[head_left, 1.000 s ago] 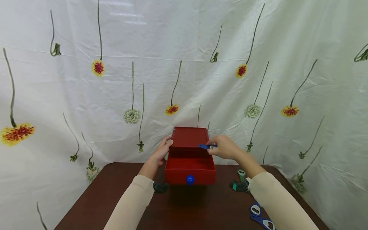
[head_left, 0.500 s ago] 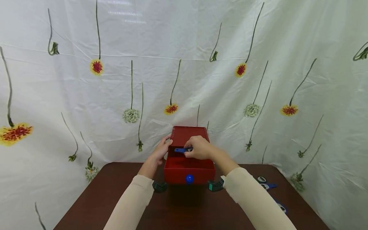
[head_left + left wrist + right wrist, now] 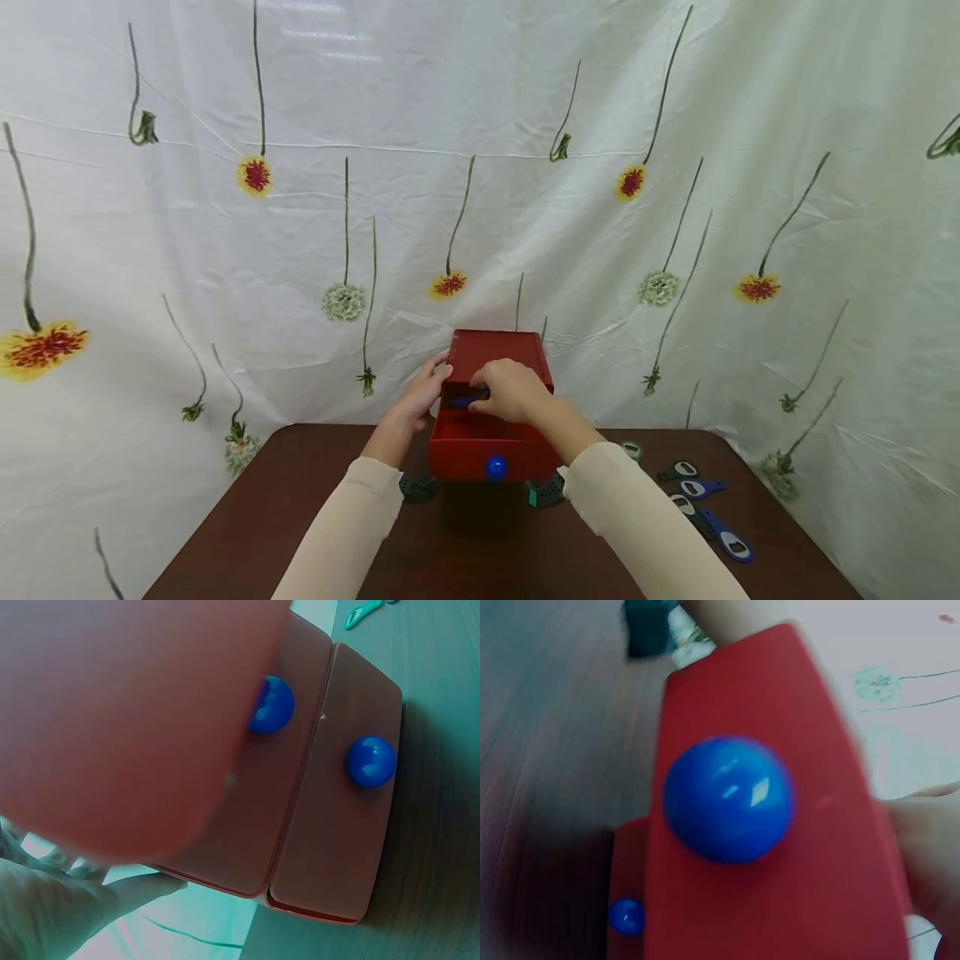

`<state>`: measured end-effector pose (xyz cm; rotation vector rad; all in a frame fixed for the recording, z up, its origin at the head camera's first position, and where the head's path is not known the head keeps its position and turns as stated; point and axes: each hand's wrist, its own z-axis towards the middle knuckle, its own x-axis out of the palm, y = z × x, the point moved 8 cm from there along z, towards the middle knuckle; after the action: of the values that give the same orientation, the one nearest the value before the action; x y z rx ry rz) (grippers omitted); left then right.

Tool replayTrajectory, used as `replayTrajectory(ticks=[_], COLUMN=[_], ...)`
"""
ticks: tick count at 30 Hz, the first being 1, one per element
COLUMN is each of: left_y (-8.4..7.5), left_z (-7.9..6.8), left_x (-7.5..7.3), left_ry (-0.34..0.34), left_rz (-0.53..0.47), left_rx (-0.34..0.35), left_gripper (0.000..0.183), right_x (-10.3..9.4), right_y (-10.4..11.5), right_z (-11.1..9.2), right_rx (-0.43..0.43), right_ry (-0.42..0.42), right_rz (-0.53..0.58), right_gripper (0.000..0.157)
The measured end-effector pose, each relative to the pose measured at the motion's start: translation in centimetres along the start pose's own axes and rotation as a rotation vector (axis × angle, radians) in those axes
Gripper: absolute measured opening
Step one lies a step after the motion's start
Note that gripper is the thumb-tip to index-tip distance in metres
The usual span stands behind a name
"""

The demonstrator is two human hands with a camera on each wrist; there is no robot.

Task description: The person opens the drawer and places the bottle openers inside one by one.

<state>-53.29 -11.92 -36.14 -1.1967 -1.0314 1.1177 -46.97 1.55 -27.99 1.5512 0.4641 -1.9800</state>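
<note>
Lay the blue opener down flat, hold the cabinet steady

My right hand pinches the blue bottle opener between thumb and fingers, its handle pointing left over the back of the open top drawer. I can't tell whether it touches the drawer's floor. My left hand rests against the left side of the red cabinet, its fingers extended rather than clenched. I'd brace gently there, since an extended drawer probably makes the cabinet tippy. I'd want my knuckles low, clear of the edge above, and would release only once the opener lies flat. The round blue knob needs no touch for this. Below, two shut drawers show in the left wrist view. On the table, to my right, lie more bottle openers, green, dark and blue.
</note>
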Motion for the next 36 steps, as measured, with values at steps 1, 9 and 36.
replayTrajectory(ticks=[1, 9, 36], left_y=[0.0, 0.1, 0.1], left_z=[0.0, 0.1, 0.0], left_x=[0.1, 0.2, -0.3], left_ry=[0.002, 0.001, -0.014], left_rz=[0.004, -0.004, -0.013], left_rx=[0.004, 0.006, 0.007], left_gripper=[0.053, 0.052, 0.054], right_x=[-0.1, -0.4, -2.9], right_y=[-0.1, 0.2, -3.1], right_z=[-0.1, -0.7, -4.1], right_rx=[0.009, -0.02, -0.088], right_ry=[-0.023, -0.061, -0.108], right_rz=[-0.022, 0.018, 0.219], right_gripper=[0.033, 0.032, 0.034])
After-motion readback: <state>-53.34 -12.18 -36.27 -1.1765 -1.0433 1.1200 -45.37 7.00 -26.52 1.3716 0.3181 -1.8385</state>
